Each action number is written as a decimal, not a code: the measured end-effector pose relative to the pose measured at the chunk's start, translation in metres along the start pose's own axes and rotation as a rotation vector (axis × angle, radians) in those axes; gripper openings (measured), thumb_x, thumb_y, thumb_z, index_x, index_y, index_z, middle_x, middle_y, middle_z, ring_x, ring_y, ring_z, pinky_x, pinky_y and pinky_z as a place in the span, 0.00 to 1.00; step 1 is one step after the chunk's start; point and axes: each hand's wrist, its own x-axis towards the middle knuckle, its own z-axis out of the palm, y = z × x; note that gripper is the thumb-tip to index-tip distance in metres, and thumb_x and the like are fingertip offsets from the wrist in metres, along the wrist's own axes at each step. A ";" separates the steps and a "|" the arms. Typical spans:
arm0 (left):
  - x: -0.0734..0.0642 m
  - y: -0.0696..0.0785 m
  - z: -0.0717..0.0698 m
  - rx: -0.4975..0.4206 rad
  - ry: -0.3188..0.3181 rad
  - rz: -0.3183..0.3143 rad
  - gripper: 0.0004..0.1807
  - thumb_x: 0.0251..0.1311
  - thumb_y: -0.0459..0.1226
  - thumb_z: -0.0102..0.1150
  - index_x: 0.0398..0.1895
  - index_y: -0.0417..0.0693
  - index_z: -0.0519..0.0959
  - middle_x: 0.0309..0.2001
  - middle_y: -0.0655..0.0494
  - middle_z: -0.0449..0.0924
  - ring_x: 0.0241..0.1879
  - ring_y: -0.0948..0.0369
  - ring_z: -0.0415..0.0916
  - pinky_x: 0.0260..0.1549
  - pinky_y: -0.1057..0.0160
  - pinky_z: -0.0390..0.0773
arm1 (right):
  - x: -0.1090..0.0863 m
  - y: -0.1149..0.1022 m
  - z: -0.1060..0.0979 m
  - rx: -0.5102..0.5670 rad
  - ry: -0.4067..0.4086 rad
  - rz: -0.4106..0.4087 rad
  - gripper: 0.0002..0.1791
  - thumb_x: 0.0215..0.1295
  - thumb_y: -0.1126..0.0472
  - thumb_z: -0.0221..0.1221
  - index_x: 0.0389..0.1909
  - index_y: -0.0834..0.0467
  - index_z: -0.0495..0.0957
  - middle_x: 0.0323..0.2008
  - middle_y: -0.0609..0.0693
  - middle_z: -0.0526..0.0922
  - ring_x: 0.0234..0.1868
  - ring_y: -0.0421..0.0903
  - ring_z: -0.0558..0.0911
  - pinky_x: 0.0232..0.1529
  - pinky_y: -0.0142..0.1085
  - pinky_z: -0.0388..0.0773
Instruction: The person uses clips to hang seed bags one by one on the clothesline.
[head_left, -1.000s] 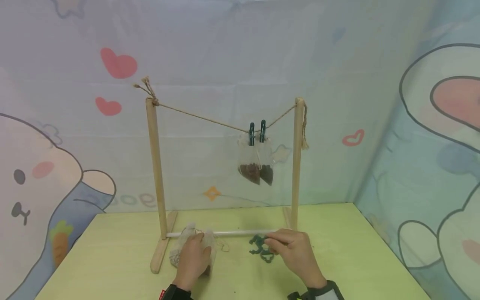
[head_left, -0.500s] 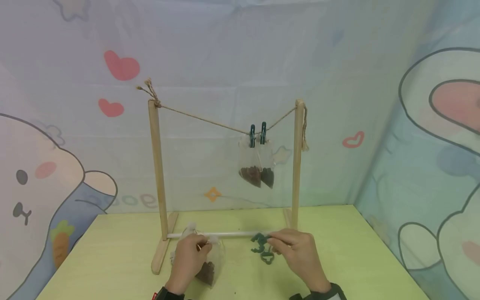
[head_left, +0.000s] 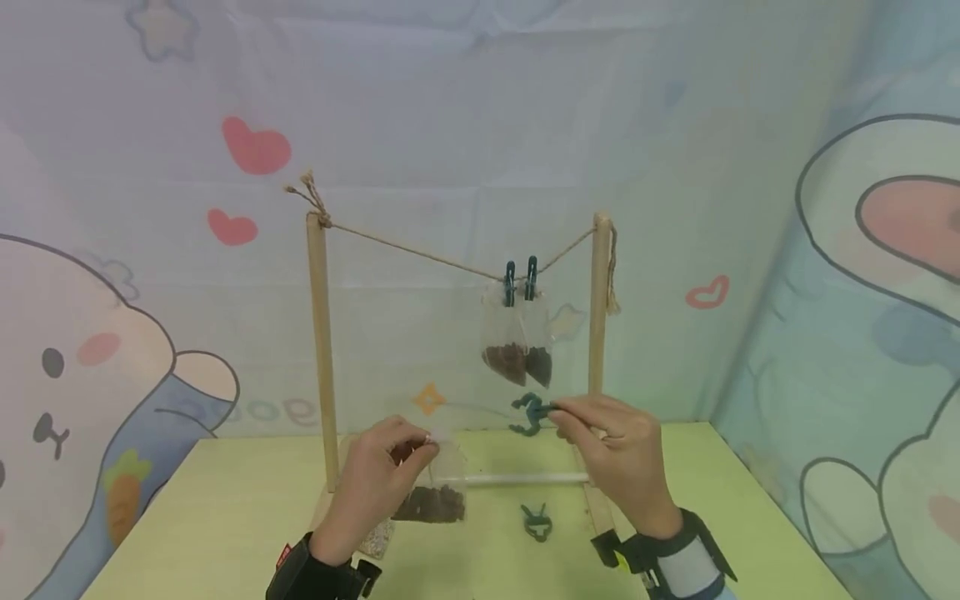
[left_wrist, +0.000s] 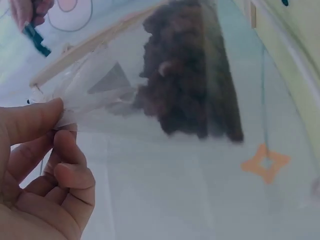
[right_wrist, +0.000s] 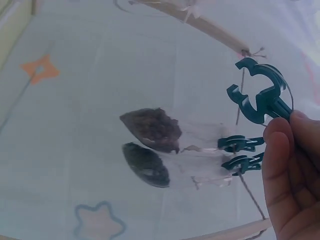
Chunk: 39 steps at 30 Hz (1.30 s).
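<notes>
My left hand (head_left: 375,483) pinches the top of a sheer bag (head_left: 433,503) with dark brown, lumpy contents, held above the table. In the left wrist view this bag (left_wrist: 195,75) extends sideways from the thumb and fingertips. A dark green clip (head_left: 530,414) is pinched between the thumb and fingers of my right hand (head_left: 622,458). Its curved jaws are spread apart in the right wrist view, where the clip (right_wrist: 265,95) is near two hanging bags. Those bags, one brown-filled (head_left: 505,360) and one darker (head_left: 539,365), hang side by side from a twine line (head_left: 412,250) by two green clips.
Wooden posts (head_left: 321,350) hold up the sagging twine, with a white rod (head_left: 525,479) joining their feet. Another green clip (head_left: 537,523) lies on the yellow table (head_left: 225,500). A bag of pale grains (head_left: 377,540) lies partly hidden behind my left wrist.
My left hand has lifted the brown-filled bag from the table. My right hand has raised one green clip, and the other clip stays on the table.
</notes>
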 end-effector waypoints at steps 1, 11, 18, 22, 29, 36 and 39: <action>0.006 0.002 -0.001 0.005 0.011 0.035 0.06 0.63 0.30 0.69 0.39 0.49 0.88 0.31 0.67 0.75 0.27 0.69 0.63 0.28 0.68 0.68 | 0.008 -0.001 0.000 -0.008 0.003 -0.016 0.10 0.50 0.79 0.72 0.33 0.65 0.90 0.26 0.53 0.89 0.24 0.40 0.85 0.27 0.24 0.77; 0.066 0.021 -0.009 0.032 0.112 0.169 0.04 0.63 0.29 0.70 0.39 0.39 0.89 0.30 0.52 0.81 0.25 0.63 0.72 0.26 0.65 0.73 | 0.078 -0.006 0.001 -0.122 0.010 -0.173 0.09 0.53 0.76 0.72 0.36 0.65 0.91 0.29 0.53 0.90 0.23 0.45 0.85 0.23 0.27 0.73; 0.097 0.030 -0.007 0.028 0.217 0.117 0.04 0.65 0.30 0.68 0.37 0.37 0.89 0.31 0.46 0.83 0.26 0.54 0.78 0.29 0.60 0.77 | 0.120 -0.005 0.005 -0.214 -0.029 -0.185 0.06 0.60 0.70 0.72 0.37 0.67 0.90 0.27 0.56 0.89 0.24 0.47 0.85 0.23 0.26 0.67; 0.109 0.028 -0.002 0.011 0.256 0.085 0.05 0.66 0.31 0.67 0.37 0.36 0.89 0.31 0.44 0.83 0.27 0.52 0.78 0.29 0.58 0.77 | 0.141 -0.005 0.010 -0.264 -0.047 -0.216 0.05 0.61 0.69 0.71 0.36 0.66 0.90 0.27 0.57 0.88 0.23 0.49 0.84 0.25 0.34 0.75; 0.126 0.022 0.010 -0.004 0.290 0.037 0.06 0.66 0.31 0.66 0.37 0.36 0.89 0.33 0.43 0.84 0.29 0.49 0.79 0.31 0.56 0.78 | 0.163 0.002 0.022 -0.344 -0.117 -0.189 0.06 0.64 0.67 0.70 0.37 0.66 0.91 0.29 0.59 0.89 0.26 0.54 0.85 0.54 0.57 0.76; 0.135 0.019 0.022 -0.027 0.297 0.006 0.06 0.66 0.31 0.66 0.36 0.35 0.89 0.33 0.42 0.84 0.30 0.48 0.79 0.32 0.54 0.80 | 0.172 0.013 0.029 -0.417 -0.241 -0.139 0.05 0.65 0.67 0.69 0.37 0.67 0.90 0.31 0.61 0.89 0.30 0.56 0.87 0.31 0.47 0.83; 0.137 0.017 0.026 -0.025 0.292 -0.019 0.06 0.66 0.31 0.67 0.36 0.36 0.89 0.33 0.42 0.84 0.30 0.49 0.79 0.33 0.54 0.80 | 0.172 0.016 0.031 -0.422 -0.287 -0.100 0.06 0.65 0.68 0.68 0.37 0.67 0.90 0.32 0.61 0.89 0.31 0.55 0.88 0.32 0.46 0.84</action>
